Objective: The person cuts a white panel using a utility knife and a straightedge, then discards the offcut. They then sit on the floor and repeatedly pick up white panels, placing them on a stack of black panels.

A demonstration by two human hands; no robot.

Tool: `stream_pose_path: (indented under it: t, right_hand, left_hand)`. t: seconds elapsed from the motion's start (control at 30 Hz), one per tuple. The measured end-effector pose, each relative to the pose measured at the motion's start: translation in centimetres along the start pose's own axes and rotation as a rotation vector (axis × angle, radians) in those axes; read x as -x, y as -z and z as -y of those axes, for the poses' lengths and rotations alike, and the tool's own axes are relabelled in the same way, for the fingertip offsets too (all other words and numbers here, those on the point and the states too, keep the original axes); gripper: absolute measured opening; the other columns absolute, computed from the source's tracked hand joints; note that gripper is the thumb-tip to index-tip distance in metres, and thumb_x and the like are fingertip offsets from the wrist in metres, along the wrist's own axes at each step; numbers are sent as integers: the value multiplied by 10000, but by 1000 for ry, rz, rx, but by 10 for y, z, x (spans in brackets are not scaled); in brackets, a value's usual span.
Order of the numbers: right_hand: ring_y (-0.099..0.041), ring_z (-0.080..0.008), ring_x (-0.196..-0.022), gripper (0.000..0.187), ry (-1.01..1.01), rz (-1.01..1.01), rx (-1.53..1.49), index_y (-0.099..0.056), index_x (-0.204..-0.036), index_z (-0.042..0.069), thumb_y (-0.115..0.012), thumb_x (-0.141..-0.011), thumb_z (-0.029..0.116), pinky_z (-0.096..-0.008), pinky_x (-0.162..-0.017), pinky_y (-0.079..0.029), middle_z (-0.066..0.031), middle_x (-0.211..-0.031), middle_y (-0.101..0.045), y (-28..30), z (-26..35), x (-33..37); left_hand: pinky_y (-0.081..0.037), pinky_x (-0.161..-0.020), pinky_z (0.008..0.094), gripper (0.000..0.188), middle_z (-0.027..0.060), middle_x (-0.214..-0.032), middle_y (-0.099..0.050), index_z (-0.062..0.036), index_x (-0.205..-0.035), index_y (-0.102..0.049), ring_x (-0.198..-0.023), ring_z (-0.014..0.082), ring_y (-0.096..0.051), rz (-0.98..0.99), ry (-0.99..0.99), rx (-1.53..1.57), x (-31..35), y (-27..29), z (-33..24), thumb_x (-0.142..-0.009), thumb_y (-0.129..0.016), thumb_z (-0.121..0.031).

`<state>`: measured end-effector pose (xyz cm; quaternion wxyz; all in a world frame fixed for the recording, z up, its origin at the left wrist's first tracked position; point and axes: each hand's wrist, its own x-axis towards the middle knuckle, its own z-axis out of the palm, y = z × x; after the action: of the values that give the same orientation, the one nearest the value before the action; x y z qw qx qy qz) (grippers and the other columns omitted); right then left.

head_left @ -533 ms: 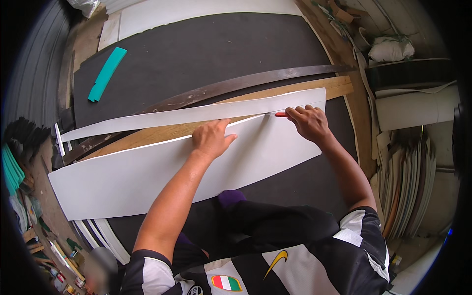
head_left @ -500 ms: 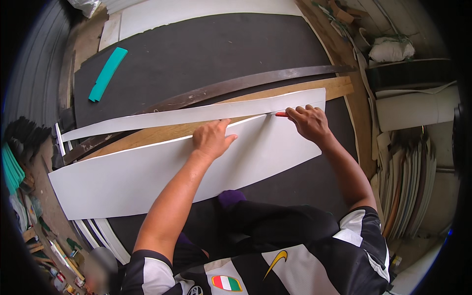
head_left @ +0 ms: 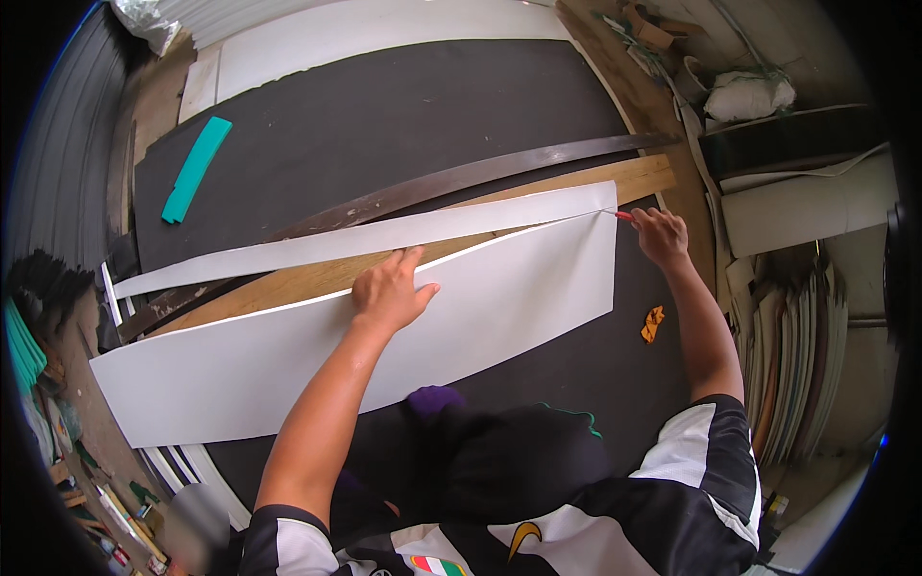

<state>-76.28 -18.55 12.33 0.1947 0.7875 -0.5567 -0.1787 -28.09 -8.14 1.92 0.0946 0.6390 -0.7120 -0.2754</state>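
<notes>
A large white sheet (head_left: pixel 519 293) lies in front of me, parted along its far side from a narrow white strip (head_left: pixel 413 229). At the right end the two meet, where the blade of a red-handled knife (head_left: pixel 622 215) touches the sheet's edge. My right hand (head_left: pixel 663 235) is closed around the knife's handle, just beyond that edge. My left hand (head_left: pixel 386 291) rests on the sheet near its cut edge, fingers and thumb apart, holding nothing. Under the gap shows a wooden board (head_left: pixel 279 293), with a long dark bar (head_left: pixel 403 199) beside it.
Black sheeting (head_left: pixel 384 106) spreads beneath everything. A teal strip (head_left: pixel 197 171) lies at the far left, and a small orange scrap (head_left: pixel 653 324) near my right forearm. Several sheets (head_left: pixel 792 355) stand on edge at the right. My purple-socked foot (head_left: pixel 434 399) is by the sheet's near edge.
My right hand has drawn the knife rightward to the sheet's right edge, and the cut has lengthened. My left hand stays pressed on the sheet. The orange scrap has come into view.
</notes>
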Motion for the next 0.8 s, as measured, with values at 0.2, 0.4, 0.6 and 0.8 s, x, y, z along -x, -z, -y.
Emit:
stream_pose_path:
  t: [0.2,0.4,0.6,0.8]
  right_hand:
    - [-693,-218,-752,92,131,-214,-194,-714,-997,209,-738,-925,260,-380,-649,-539,4,-791,-687,8,27,15]
    - [-675,-191,-717,74,110,-177,-184,-724,-998,216,-728,-940,261,-360,-625,-500,9,-785,-700,4,41,5]
    - [-697,-208,-729,65,147,-167,-182,-752,-966,198,-745,-923,247,-365,-638,-517,-13,-813,-740,10,36,-6]
    - [-719,-228,-770,72,162,-152,-264,-763,-965,180,-746,-919,234,-383,-662,-538,-30,-827,-750,18,28,-16]
  left_hand:
    - [-573,-959,466,737,136,-1435,-632,-201,-1480,-584,-1169,352,-694,8,48,-16,-4,4,-2,-830,-788,-485]
    - [-575,-939,468,745,118,-1365,-672,-170,-1454,-594,-1151,367,-692,-26,26,31,-3,8,-4,-794,-827,-426]
    - [-594,-927,455,791,126,-1496,-588,-186,-1503,-558,-1144,342,-710,-45,11,-46,0,10,-7,-808,-815,-464]
    - [-580,-967,473,808,205,-1466,-603,-172,-1496,-558,-1195,396,-683,-51,16,7,1,11,-7,-782,-840,-425]
